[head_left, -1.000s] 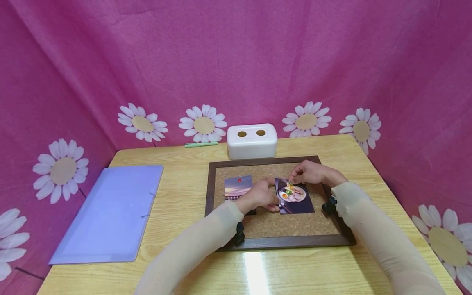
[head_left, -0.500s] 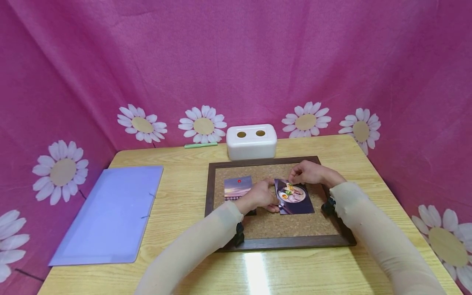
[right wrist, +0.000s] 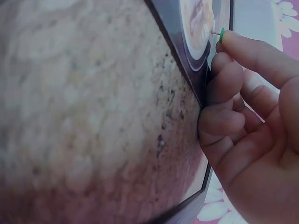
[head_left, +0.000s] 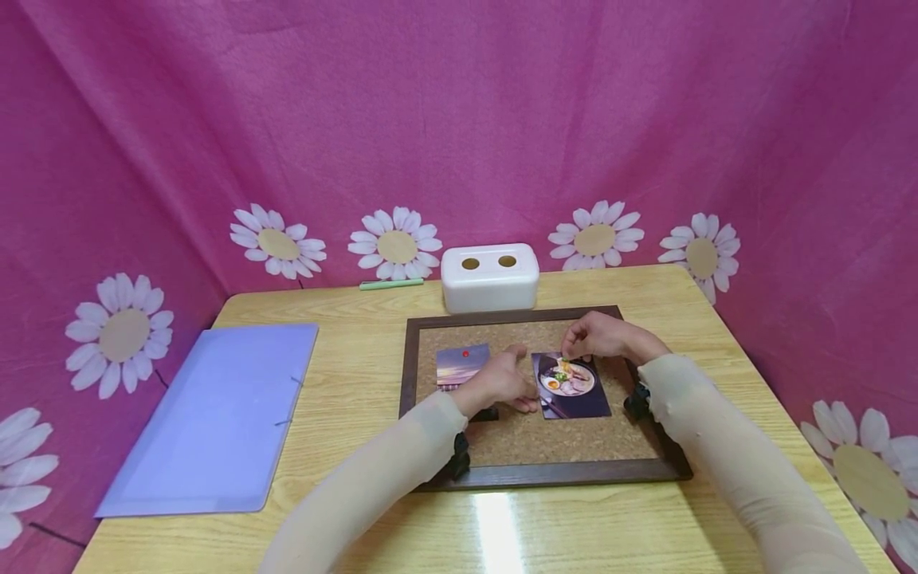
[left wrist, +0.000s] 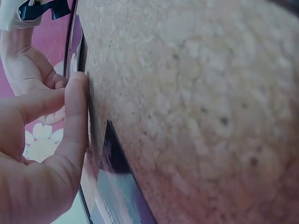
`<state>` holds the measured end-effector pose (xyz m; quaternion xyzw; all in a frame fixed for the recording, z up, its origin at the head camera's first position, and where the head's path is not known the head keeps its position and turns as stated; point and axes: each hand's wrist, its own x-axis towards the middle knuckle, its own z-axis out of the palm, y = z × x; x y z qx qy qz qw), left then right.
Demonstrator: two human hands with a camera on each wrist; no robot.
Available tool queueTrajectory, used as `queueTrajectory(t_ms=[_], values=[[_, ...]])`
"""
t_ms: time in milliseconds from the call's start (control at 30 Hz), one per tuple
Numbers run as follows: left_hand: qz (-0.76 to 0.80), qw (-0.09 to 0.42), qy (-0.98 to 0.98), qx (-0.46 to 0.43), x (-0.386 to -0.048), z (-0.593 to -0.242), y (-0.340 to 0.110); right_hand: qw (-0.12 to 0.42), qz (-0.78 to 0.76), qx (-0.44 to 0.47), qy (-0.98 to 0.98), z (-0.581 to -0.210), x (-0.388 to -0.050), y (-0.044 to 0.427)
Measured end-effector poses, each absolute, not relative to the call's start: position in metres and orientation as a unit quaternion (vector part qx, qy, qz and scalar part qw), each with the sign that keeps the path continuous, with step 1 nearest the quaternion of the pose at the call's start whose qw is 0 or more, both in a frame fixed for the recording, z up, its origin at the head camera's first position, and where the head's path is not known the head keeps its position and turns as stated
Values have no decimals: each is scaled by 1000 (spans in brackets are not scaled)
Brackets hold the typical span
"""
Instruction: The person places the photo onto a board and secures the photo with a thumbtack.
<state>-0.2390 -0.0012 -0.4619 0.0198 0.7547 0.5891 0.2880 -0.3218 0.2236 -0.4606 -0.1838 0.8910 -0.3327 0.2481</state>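
Note:
A photo of a ramen bowl [head_left: 584,405] lies on the framed corkboard [head_left: 559,442]. At the photo's top edge my right hand [head_left: 601,335] pinches a green thumbtack [right wrist: 221,35], whose bare metal point faces the picture in the right wrist view. My left hand [head_left: 505,379] is just left of the ramen photo, fingers fairly straight; I cannot tell whether a fingertip touches the photo's edge. Partly hidden under that hand is a second photo, of a purple sky [head_left: 457,367], with a red thumbtack [head_left: 465,353] near its top.
Behind the board stands a white box with two round holes [head_left: 491,291]. A green pen [head_left: 391,283] lies near the table's back edge. On the left side of the wooden table [head_left: 351,359] is a lilac folder [head_left: 215,422]. A pink flowered curtain [head_left: 459,143] surrounds the table.
My left hand has drawn back slightly to the left, off the ramen photo's left edge, leaving more of that edge visible. The right hand stays almost in place at the top edge.

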Motion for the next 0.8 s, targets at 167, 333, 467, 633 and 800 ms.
queueTrajectory(t_ms=[167,333,467,633,800], values=[[587,288,756,26,-240,-461,-3,254,-330,-165,894,-460,-322,224],[579,283,764,33,-242,-459,-5,249,-317,-157,902,-461,-320,224],[579,283,763,39,-243,-457,-8,239,-306,-158,908,-462,-319,222],[575,282,766,52,-244,-453,-12,229,-294,-154,915,-461,-317,219],[571,281,769,66,-245,-451,-20,219,-281,-155,921,-459,-314,217]])
